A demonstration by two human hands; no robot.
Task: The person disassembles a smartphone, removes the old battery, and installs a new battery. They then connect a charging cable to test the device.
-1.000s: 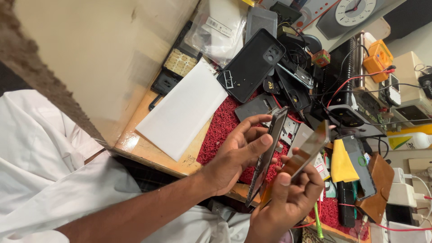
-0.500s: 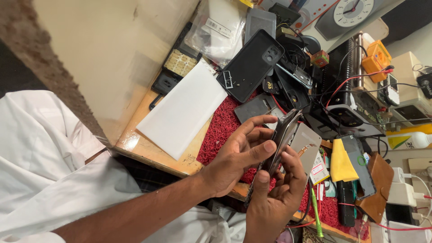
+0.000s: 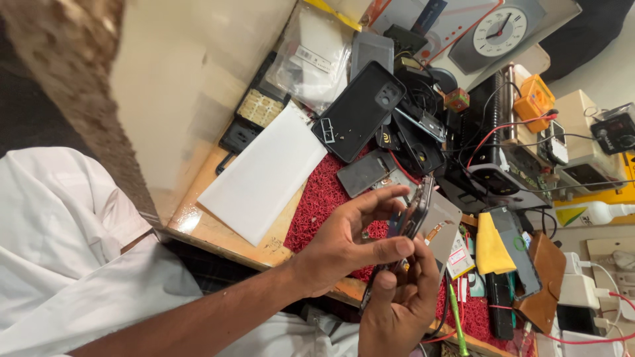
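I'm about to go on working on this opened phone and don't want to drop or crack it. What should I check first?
1. Both hands on the phone: ok. The left hand pinches its edge, the right hand supports it from below.
2. Phone over the bench, not the lap: ok, it hangs above the red mat.
3. Landing spot on the mat: not ok, a grey panel and a black back cover crowd it.
4. Cables away from the hands: cannot tell; a red wire runs close behind.
5. Parts seated inside the phone: cannot tell, it is seen edge-on.
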